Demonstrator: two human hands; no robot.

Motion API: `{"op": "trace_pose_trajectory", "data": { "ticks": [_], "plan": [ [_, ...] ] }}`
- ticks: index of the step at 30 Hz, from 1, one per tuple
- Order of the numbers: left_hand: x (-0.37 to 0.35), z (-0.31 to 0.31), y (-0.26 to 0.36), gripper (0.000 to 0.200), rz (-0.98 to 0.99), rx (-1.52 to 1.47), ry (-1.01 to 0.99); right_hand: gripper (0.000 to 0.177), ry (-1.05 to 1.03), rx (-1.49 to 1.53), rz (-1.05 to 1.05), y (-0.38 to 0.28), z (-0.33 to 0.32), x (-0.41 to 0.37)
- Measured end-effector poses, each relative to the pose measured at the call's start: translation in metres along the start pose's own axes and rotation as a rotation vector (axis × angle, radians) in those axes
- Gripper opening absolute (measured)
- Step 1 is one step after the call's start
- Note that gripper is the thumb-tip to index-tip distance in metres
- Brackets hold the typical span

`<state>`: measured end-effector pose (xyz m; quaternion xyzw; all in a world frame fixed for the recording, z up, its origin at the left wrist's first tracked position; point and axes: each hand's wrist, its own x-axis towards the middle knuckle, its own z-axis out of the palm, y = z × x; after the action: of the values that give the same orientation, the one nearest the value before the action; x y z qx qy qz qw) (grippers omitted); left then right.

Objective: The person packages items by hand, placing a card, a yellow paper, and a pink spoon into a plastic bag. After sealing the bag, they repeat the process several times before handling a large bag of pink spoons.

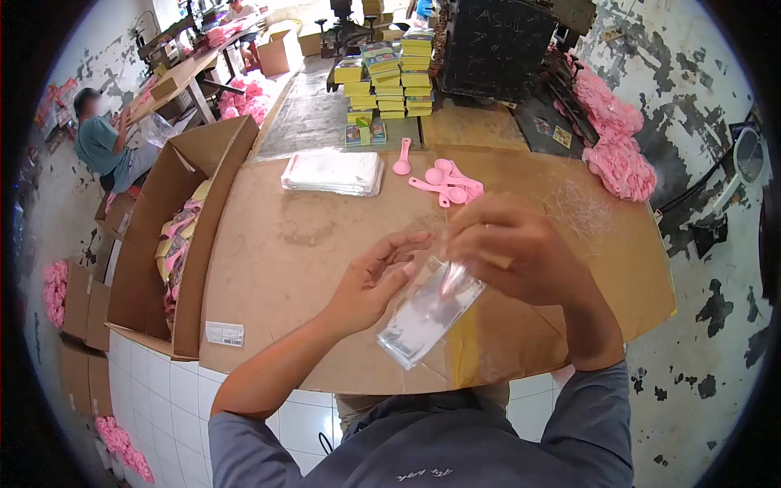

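Observation:
My left hand (370,285) is held over the cardboard-covered table, fingers stretched and thumb apart, beside a small pile of clear plastic bags (419,324). My right hand (517,252) is bent over the upper end of these bags with its fingers curled together and blurred. A faint pinkish shape shows under its fingertips, too blurred to name. Beyond my hands lies a cluster of pink plastic spoons (451,192), with one single pink spoon (403,159) apart to its left. A thicker stack of clear bags (332,173) lies farther left.
An open carton (187,163) holding packed pink items stands along the table's left edge. Yellow-edged card stacks (386,81) and a black box (496,53) are at the back. Pink bundles (620,167) hang at the right. A person (110,138) sits far left.

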<state>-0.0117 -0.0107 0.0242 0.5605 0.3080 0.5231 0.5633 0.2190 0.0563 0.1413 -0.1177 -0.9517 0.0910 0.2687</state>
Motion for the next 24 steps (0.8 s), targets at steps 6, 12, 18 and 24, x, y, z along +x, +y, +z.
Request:
{"op": "trace_pose_trajectory", "data": {
  "ticks": [6, 12, 18, 24],
  "plan": [
    [-0.006, 0.011, 0.012, 0.052, 0.165, 0.357, 0.003, 0.017, 0.057, 0.225, 0.265, -0.003, 0.010, 0.000],
    [-0.007, 0.010, 0.012, 0.039, 0.140, 0.334, 0.102, 0.015, 0.062, 0.301, 0.290, -0.003, 0.023, 0.002],
    [-0.009, 0.013, 0.020, 0.033, 0.082, 0.248, 0.219, 0.026, 0.424, -0.100, 0.051, 0.008, 0.053, 0.004],
    [-0.012, 0.015, 0.016, 0.040, 0.138, 0.487, 0.231, 0.030, 0.269, -0.458, -0.094, -0.003, 0.059, 0.009]
  ]
}}
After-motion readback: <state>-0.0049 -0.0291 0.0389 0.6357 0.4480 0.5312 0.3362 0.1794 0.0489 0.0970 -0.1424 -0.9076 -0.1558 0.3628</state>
